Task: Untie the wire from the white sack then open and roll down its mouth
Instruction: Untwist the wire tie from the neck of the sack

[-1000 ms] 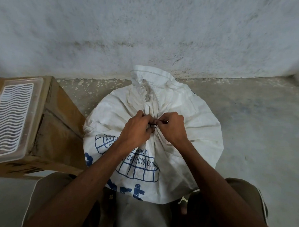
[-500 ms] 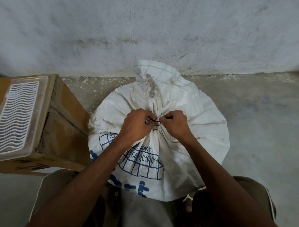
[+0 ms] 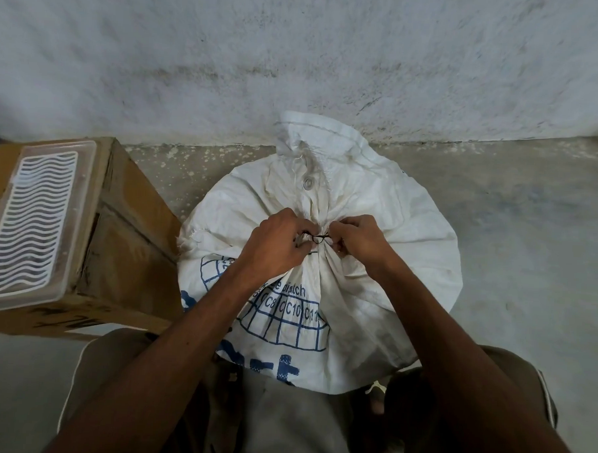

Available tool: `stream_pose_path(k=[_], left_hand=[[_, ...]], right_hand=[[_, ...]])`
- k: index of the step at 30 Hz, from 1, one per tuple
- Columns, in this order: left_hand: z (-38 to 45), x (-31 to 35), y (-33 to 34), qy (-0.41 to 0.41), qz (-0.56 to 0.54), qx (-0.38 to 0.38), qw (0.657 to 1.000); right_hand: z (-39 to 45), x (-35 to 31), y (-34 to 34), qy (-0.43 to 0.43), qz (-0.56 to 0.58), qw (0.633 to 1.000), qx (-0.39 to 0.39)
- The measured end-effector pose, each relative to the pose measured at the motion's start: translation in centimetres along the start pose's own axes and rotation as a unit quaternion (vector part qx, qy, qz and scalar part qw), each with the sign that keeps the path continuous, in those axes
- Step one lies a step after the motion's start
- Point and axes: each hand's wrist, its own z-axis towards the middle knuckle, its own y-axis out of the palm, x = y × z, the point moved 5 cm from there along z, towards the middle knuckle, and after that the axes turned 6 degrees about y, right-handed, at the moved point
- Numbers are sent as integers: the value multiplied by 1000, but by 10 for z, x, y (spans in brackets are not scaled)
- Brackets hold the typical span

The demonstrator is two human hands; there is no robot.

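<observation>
A full white sack (image 3: 386, 237) with blue print stands on the floor between my knees, its neck bunched tight at the middle. A thin dark wire (image 3: 319, 238) is wound around that neck, a short stretch showing between my hands. My left hand (image 3: 272, 245) pinches the wire and gathered cloth from the left. My right hand (image 3: 362, 239) pinches the wire's other end from the right. The flattened mouth of the sack (image 3: 315, 138) sticks up behind the tie, toward the wall.
A cardboard box (image 3: 119, 225) stands close to the sack's left side, with a clear plastic lidded tray (image 3: 34, 221) on top. A rough whitewashed wall (image 3: 298, 55) rises just behind the sack. Bare concrete floor (image 3: 530, 236) lies to the right.
My hands have drawn slightly apart at the sack's neck, so more of the wire shows between them. The view has shifted a little; the sack stays tied.
</observation>
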Motion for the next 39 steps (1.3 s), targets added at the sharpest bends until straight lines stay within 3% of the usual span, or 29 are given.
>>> stream_pose_path(k=[3,5,12,19,24,30,33,39], left_hand=[[-2,3,3,0,12,6,1000],[-3,5,3,9,48,32,998],[-2,13,5,44,139,79,986],[-3,11,4,17,57,44,997],[-3,8,9,-8,34,28,999],[-3,3,5,-22,-29,54,998],[0,4,5,-10,-39,70,997],[1,2,-1,13,-16,96,995]], right_hand=[[0,-8,0,-85,-182,979,37],[-2,-13,1,-128,-239,962,25],[-10,-20,-3,-239,-322,916,-17],[-20,-20,7,-292,-374,880,-10],[-22,-23,12,-281,-298,910,-67],[-20,-23,-4,-163,-111,975,-105],[-22,-23,-4,-144,-57,979,-131],[-17,-25,-11,-168,-37,980,-101]])
